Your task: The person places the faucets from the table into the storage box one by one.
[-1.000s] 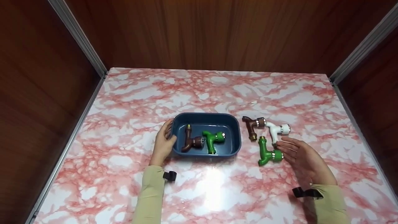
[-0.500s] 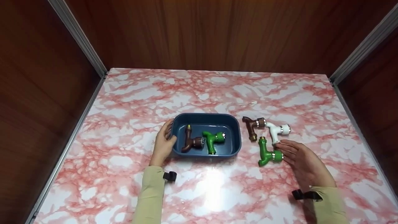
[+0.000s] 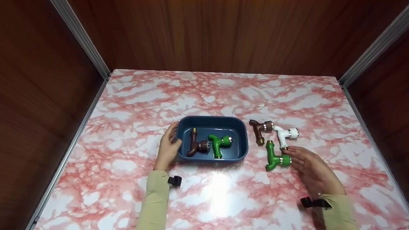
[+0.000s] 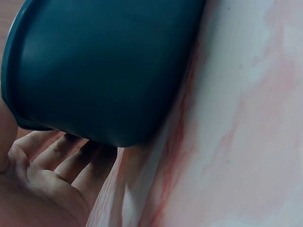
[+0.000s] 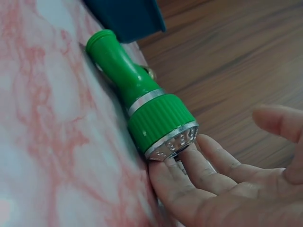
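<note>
In the head view my left hand (image 3: 167, 148) holds the left end of a dark blue plastic container (image 3: 244, 137), thumb at the rim and fingers along the outer wall. Inside it lie a brown tap (image 3: 194, 146) and a green tap (image 3: 217, 145). To its right, a second brown tap (image 3: 257, 129), a white tap (image 3: 281, 134) and another green tap (image 3: 272, 159) lie on the table. My right hand (image 3: 314, 166) has its fingers extended beside the white tap's threaded end and the green tap's knob. The right wrist view has the fingertips at the green knob (image 5: 161, 120), thumb well apart.
The table (image 3: 134, 95) has a red and white marbled top. Brown wood-grain panels (image 3: 204, 35) with metal edge strips (image 3: 86, 41) rise behind it and at both sides.
My right hand has shifted slightly toward me, staying beside the green and white taps. The left hand, the container and the taps look unmoved.
</note>
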A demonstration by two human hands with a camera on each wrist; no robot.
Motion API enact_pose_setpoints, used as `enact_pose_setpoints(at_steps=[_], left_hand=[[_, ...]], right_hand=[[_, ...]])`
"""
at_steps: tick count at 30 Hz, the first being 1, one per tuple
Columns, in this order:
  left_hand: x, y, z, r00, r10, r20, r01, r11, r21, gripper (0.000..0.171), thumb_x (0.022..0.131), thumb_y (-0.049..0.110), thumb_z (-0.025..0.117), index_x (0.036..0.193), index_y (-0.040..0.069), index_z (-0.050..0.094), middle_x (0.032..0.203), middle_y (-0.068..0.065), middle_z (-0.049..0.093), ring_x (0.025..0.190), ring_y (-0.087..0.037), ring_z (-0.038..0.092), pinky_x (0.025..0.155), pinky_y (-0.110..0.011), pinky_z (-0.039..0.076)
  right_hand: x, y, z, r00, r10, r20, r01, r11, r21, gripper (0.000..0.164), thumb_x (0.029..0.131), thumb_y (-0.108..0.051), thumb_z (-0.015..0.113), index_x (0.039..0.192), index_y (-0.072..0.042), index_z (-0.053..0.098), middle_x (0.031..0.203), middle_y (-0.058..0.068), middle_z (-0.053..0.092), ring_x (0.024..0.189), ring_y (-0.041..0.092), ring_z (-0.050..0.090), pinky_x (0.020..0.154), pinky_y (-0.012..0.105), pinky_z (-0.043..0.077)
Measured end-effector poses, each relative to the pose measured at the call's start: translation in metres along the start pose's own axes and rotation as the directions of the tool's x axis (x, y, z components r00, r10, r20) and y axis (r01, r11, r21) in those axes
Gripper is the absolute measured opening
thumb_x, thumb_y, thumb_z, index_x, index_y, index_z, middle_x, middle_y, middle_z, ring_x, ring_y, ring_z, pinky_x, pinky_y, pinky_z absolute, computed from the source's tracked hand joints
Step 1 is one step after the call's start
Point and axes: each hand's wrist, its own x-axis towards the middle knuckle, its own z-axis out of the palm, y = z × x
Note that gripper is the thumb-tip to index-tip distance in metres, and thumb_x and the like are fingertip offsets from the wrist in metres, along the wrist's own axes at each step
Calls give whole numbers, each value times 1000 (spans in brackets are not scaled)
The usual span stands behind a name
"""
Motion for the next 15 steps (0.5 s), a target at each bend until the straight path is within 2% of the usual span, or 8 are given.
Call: enact_pose_setpoints(at_steps=[4,9,15], left_hand=[[1,1,0,1000,-8,4,8,1000,4,63,81,-18,45,142,-2,41,140,-24,43,130,-32,40,108,-39,33],[0,1,0,1000,-3,8,3,1000,1,62,82,-18,45,142,-3,41,140,-24,43,130,-32,40,108,-39,32],[0,0,0,1000,17,4,-17,1000,-4,62,81,-18,45,141,-5,40,140,-26,43,129,-34,41,108,-40,33]], right_hand=[[1,7,1,998,-57,-9,57,998,6,56,98,-13,54,147,1,29,145,15,41,124,17,49,97,29,43],[0,12,1,994,-110,5,110,993,-50,61,93,-1,57,146,2,26,147,22,33,125,21,45,92,30,46],[0,12,2,996,-88,-12,87,993,-78,64,92,-2,60,147,-2,27,149,21,29,127,21,42,95,35,45]])
